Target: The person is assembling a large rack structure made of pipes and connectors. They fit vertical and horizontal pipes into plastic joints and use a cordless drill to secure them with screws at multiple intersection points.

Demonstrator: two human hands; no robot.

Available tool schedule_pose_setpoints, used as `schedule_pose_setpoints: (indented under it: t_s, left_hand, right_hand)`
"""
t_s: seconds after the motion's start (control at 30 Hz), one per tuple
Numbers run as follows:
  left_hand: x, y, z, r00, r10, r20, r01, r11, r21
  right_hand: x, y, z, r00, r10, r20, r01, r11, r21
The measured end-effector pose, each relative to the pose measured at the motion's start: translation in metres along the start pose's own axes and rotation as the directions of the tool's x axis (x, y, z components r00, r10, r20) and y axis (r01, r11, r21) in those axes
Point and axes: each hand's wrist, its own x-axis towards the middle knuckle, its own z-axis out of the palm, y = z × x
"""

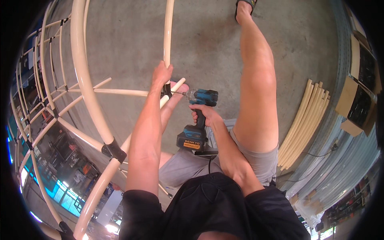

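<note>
My left hand (162,75) is wrapped round an upright cream pipe (168,32), just above a black joint connector (167,91). In my right hand (205,115) is a blue and black cordless impact driver (201,97), gripped by its handle. The driver's bit points left, with its tip at or very near the connector; exact contact is too small to tell. A cream crosspipe (122,92) meets that joint from the left. Another short pipe (175,93) runs through the joint at a slant.
A frame of cream pipes and black connectors (113,150) fills the left side. Loose cream pipes (306,124) lie bundled on the concrete floor (208,44) to the right. Beyond them stand open cardboard boxes (347,98) and long plastic-wrapped stock (320,160). My legs straddle the work.
</note>
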Motion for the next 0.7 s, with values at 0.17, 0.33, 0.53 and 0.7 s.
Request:
schedule_pose_setpoints:
  t_s: [0.17, 0.33, 0.53, 0.7]
  left_hand:
    - [-0.0034, 0.0043, -0.0024, 1.0, 0.002, -0.025, -0.001, 1.0, 0.0]
    - [-0.0052, 0.0059, -0.0022, 1.0, -0.026, -0.018, 0.026, 1.0, 0.017]
    - [-0.005, 0.0001, -0.0035, 1.0, -0.021, -0.003, 0.021, 0.999, -0.038]
    - [-0.0013, -0.0017, -0.0071, 1.0, -0.015, 0.002, 0.015, 1.0, -0.027]
  right_hand:
    - [0.0, -0.0038, -0.0017, 1.0, 0.017, 0.02, -0.018, 1.0, 0.017]
    - [-0.0005, -0.0039, 0.0, 1.0, 0.016, 0.021, -0.017, 0.999, 0.029]
    - [-0.005, -0.004, 0.0036, 1.0, -0.008, -0.007, 0.008, 1.0, -0.017]
    - [0.0004, -0.0052, -0.0007, 1.0, 0.002, 0.006, -0.002, 1.0, -0.011]
